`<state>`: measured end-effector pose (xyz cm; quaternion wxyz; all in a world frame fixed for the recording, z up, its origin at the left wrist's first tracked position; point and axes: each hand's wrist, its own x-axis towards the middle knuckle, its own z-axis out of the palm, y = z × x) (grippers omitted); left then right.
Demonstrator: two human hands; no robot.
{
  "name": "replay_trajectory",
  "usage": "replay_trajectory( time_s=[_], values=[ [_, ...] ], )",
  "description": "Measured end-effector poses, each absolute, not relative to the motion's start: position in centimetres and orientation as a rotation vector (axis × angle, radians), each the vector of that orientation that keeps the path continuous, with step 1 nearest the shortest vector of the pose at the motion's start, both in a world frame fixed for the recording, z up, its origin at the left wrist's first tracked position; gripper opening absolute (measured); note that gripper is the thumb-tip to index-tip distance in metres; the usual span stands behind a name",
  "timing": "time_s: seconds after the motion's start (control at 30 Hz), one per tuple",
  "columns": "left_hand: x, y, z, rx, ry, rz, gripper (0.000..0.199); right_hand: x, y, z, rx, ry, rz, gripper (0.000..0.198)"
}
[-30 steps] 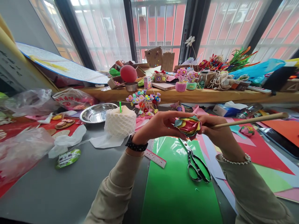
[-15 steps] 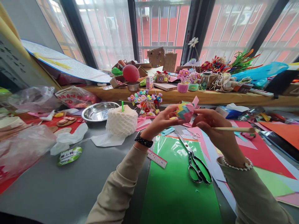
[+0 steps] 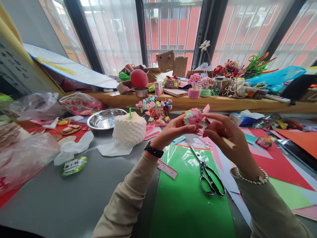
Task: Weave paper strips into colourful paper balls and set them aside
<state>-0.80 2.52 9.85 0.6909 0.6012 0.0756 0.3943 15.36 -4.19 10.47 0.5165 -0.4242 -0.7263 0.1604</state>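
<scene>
My left hand (image 3: pixel 176 133) holds a folded paper ball (image 3: pixel 195 117) of pink, yellow and pale blue pieces between thumb and fingers, raised above the table. A pink strip sticks up from its right side. My right hand (image 3: pixel 224 132) is closed around a pale, wooden-looking stick (image 3: pixel 229 142), whose blunt end points towards me. Its index finger reaches to the right side of the ball; its thumb is just below. Beneath my hands, large black-handled scissors (image 3: pixel 206 175) lie partly open on a green sheet (image 3: pixel 188 208) in clear film. A small ruler (image 3: pixel 167 169) lies at the sheet's left edge.
A wrapped coconut (image 3: pixel 130 129) with a green straw stands left of my hands, near a steel bowl (image 3: pixel 106 119). Coloured paper (image 3: pixel 279 162) and another small folded piece (image 3: pixel 263 142) lie to the right. Crocheted flowers (image 3: pixel 194 81) crowd the wooden ledge (image 3: pixel 178 101) behind.
The paper ball has turned, showing more pink towards me. The stick in my right hand has swung from pointing right to pointing at me, and the index finger has stretched out.
</scene>
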Motion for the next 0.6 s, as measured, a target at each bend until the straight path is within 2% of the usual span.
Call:
replay_trajectory(
  time_s=[0.17,0.27,0.4,0.6],
  values=[
    [-1.3,3.2,9.5,1.349,0.197,0.883,0.04,16.1,-4.1,10.7,-0.851,-1.622,0.402,0.048],
    [-1.2,3.5,9.1,1.331,0.205,0.849,0.045,16.6,-4.4,10.7,-0.815,-1.603,0.418,0.037],
    [-1.1,3.4,8.8,1.369,0.212,0.783,0.044,17.1,-4.9,11.1,-0.969,-1.68,0.266,0.019],
    [-1.8,2.9,9.7,1.566,0.287,0.667,0.049,17.3,-5.1,11.8,-0.98,-1.816,0.127,0.01]
  ],
)
